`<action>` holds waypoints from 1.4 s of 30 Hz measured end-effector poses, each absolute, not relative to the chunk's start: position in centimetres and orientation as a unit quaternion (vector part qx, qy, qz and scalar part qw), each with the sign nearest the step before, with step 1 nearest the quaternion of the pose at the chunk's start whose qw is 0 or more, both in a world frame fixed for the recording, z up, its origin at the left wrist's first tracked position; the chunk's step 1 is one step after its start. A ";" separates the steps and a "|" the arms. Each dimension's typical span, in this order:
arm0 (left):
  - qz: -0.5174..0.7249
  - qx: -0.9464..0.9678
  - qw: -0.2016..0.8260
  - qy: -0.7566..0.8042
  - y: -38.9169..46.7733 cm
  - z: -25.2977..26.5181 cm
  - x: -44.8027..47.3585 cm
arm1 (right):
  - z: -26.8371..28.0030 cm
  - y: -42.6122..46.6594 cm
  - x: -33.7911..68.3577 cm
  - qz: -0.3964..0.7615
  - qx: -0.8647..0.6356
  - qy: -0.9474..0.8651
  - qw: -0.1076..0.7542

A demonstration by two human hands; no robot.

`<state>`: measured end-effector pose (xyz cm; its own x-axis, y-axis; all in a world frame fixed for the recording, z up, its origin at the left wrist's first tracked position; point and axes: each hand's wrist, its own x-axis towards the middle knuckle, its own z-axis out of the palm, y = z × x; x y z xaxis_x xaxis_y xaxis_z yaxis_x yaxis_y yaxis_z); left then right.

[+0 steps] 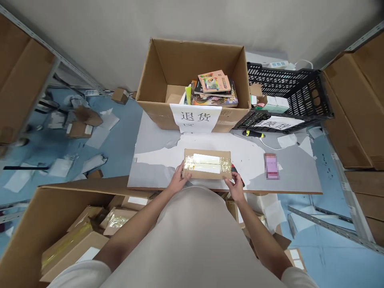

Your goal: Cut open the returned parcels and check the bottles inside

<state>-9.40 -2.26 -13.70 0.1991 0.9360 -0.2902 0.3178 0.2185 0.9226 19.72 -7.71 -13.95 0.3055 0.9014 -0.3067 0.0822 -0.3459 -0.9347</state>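
A small taped cardboard box [207, 153] with a white label strip across its top is at the front edge of the table, right before my body. My left hand [179, 178] is closed around the box's left end, thumb on the near side. At the near right corner, my right hand [235, 185] grips the same box between thumb and fingers. A red and black object [233, 169] shows partly behind my right hand; its kind is hard to make out.
A large open carton [144, 86] with books [214, 83] stands at the back, beside a black plastic crate [309, 90]. A yellow and black tool [253, 134] and a blurred pink phone-like item [271, 166] lie right. A big carton of parcels [45, 200] stands lower left.
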 end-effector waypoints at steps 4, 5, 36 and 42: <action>0.292 0.515 0.540 0.598 -2.7 -14.5 -9.4 | -15.8 -8.0 21.6 0.472 -0.671 -0.472 0.322; 0.298 0.510 0.537 0.602 -2.9 -14.9 -9.4 | -16.3 -8.1 21.9 0.459 -0.676 -0.498 0.291; 0.283 0.475 0.488 0.675 -3.3 -17.0 -11.7 | -16.9 -6.8 23.8 0.473 -0.691 -0.472 0.275; 0.281 0.489 0.571 0.596 -4.4 -17.8 -11.0 | -17.5 -7.4 22.6 0.515 -0.645 -0.509 0.244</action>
<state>-10.95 -4.37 -17.77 0.1302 0.9044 -0.4063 0.2618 0.3639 0.8939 22.56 -7.40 -17.52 -0.0487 0.9080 -0.4161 0.4041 -0.3631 -0.8395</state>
